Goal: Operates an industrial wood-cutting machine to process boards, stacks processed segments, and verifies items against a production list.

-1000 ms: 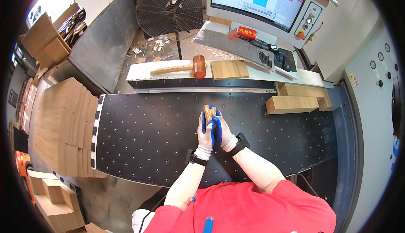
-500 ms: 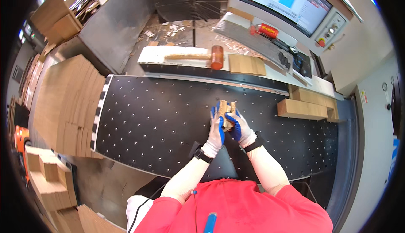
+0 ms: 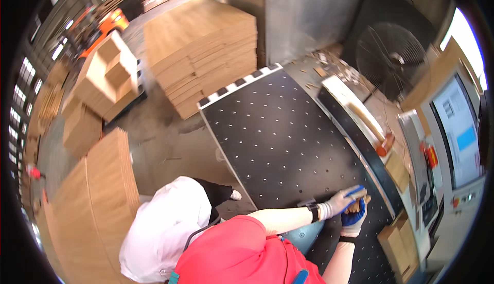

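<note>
My left hand, in a white glove with blue palm and fingers, closes over a small bundle of wood pieces. From the other side my right hand, gloved alike, grips the same bundle. Fingers hide most of the wood, so its full shape does not show. Both hands are above the right part of a black table dotted with small round studs.
Beyond the table's far edge lie a mallet, a wooden board and a monitor. Wood blocks lie at its right end. Stacked panels stand left. A person in white is close on my left.
The view has swung left, bringing the stacked panels and the person in white into fuller sight. Both hands still hold the wood pieces and now appear further right in the picture.
</note>
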`<state>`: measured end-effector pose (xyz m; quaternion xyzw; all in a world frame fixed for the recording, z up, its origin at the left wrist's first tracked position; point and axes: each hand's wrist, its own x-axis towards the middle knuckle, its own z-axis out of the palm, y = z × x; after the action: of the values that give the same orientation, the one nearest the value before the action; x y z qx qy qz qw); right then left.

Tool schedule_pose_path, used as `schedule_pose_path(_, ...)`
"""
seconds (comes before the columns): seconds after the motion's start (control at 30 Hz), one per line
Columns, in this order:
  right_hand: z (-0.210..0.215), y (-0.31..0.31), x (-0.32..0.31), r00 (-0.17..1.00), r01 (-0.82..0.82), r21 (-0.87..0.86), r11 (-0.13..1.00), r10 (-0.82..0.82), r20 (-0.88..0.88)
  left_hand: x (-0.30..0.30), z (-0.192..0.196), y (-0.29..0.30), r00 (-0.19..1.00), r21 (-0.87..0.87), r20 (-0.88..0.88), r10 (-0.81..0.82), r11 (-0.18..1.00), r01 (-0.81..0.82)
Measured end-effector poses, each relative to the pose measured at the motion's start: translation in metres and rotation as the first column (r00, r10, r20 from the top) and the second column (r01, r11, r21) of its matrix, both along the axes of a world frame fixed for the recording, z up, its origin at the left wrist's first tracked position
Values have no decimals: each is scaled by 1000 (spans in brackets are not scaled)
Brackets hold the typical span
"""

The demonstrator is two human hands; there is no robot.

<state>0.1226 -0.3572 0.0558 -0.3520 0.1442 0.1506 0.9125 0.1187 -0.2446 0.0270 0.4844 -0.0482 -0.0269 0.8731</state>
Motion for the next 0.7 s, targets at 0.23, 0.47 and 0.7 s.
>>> schedule_pose_path(0.23, -33, 0, 19, 949, -289, 154, 945, 262, 176, 0, -11, -7, 960, 386, 51, 276, 881, -274)
schedule_pose_path(0.47, -28, -17, 16, 943, -316, 40, 948, 310, 123, -13, 0, -3, 979, 822, 157, 133, 532, -204)
schedule_pose_path(0.7, -2, 31, 8, 974, -202, 17, 979, 199, 111, -16, -25, 74, 942, 439, 278, 187, 847, -298)
